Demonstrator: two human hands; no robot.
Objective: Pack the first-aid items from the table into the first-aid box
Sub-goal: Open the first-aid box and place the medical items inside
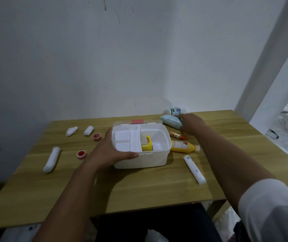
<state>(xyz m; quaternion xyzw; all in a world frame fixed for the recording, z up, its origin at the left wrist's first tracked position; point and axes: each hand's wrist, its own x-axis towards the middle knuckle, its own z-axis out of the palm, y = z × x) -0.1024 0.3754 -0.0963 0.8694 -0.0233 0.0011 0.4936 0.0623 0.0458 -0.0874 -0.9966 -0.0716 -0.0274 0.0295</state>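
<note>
Against a bare white wall, the first-aid box is steadied on the tabletop by the left hand (clamped on its rim), while the right hand, fingers spread, is laid on the pack of face masks, a closing grasp judged next.

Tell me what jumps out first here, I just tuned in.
The open white first-aid box at table centre, steadied by the left hand, holding only a yellow carton. The right hand reaches to the blue mask pack behind it. A yellow bottle lies right of the box.
</note>
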